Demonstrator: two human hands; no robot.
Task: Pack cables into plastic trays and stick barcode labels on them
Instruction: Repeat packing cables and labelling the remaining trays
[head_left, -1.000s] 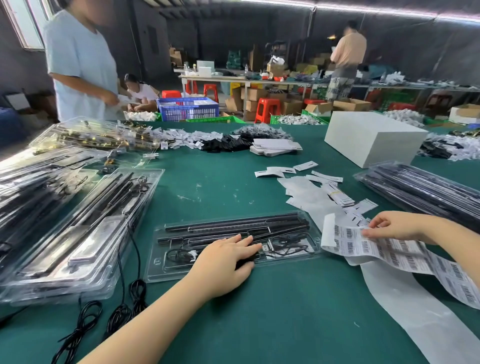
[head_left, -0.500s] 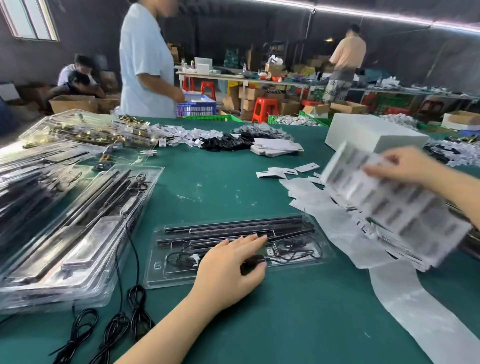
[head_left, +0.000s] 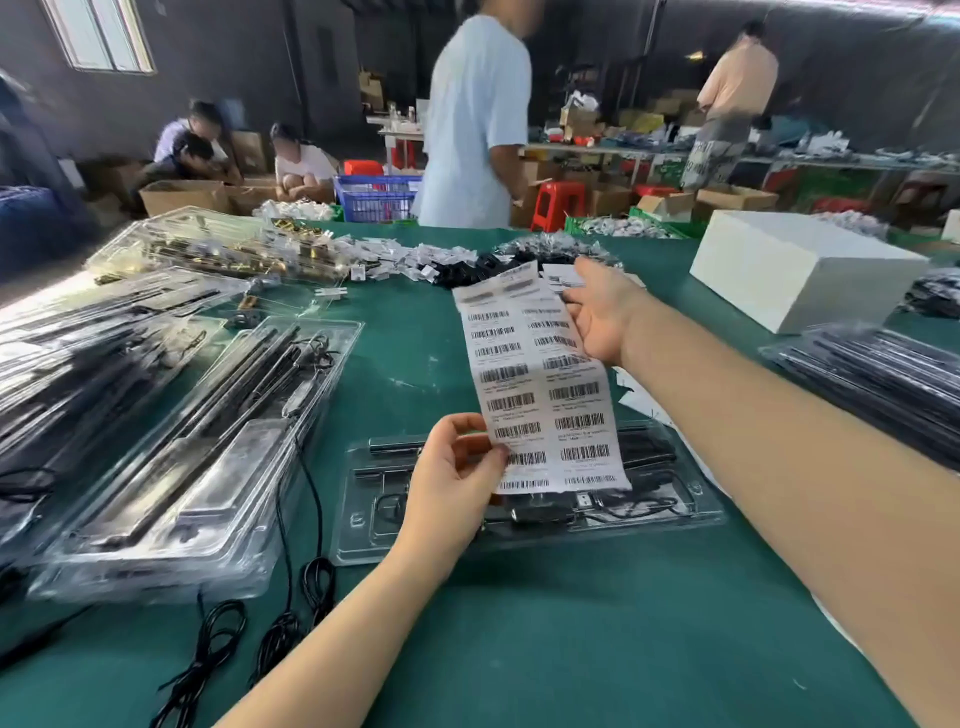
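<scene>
Head view. Green table (head_left: 519, 649) fills the lower frame. Left side: stacks of clear plastic trays (head_left: 197, 457) loaded with black rods and cables; loose black cable coils (head_left: 311, 582) trail off the stack's near edge at lower left. Upper centre of the table: a scatter of small white tags (head_left: 415, 254) and a pile of black parts in clear bags (head_left: 545, 249). Upper right: white box (head_left: 800, 270); below it at the right edge, another tray stack (head_left: 872, 374). Background: a standing person in a light blue shirt (head_left: 478, 114) at the far table edge, a blue crate (head_left: 376, 197) and a red stool (head_left: 558, 205) beyond.

Centre, near edge: one clear tray (head_left: 524, 540) lies flat, holding black rods and a coiled cable with a USB-type plug. The barcode label sheet (head_left: 540, 384) is held up off the table above this tray and hides much of its middle.

Left hand (head_left: 452, 483): comes in from lower centre, palm toward the camera, fingers curled, thumb and fingertips pinching the sheet's lower left edge. It covers the tray's left-centre part.

Right hand (head_left: 602, 312): forearm crosses from the lower right corner; the hand grips the sheet's upper right edge, thumb on the printed face, fingers behind. The sheet hangs stretched between both hands, slightly curved, with two columns of barcodes facing the camera.
</scene>
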